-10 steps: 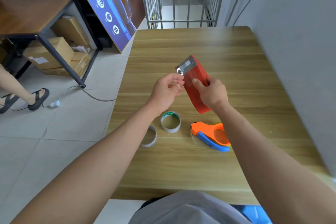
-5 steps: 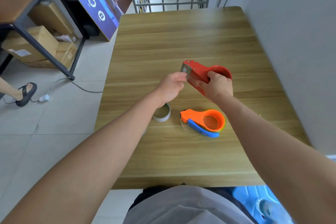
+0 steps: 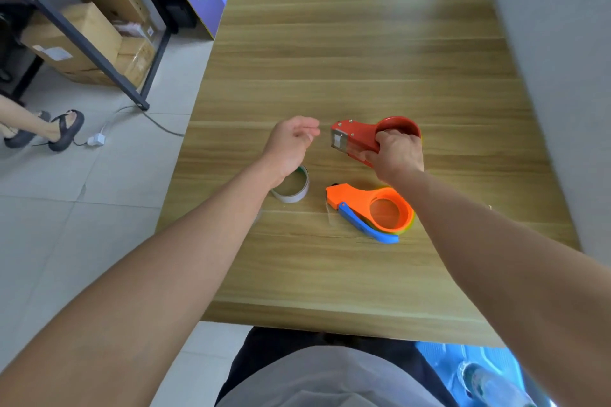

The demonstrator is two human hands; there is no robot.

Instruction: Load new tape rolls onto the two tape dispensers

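Red tape dispenser [image 3: 360, 139] on the table [image 3: 347, 53], right hand [image 3: 396, 155] clamped around it. Left hand [image 3: 291, 142] loose, holding nothing, above tape roll [image 3: 292, 187]. Orange dispenser [image 3: 373, 210] nearer the person. Risk: serrated blade end faces the left fingers; a careless reach could nick them.

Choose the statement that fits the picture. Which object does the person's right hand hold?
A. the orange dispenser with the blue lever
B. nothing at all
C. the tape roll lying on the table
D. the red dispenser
D: the right hand is closed around the body of the red dispenser, while the orange dispenser and the tape roll lie untouched on the table.
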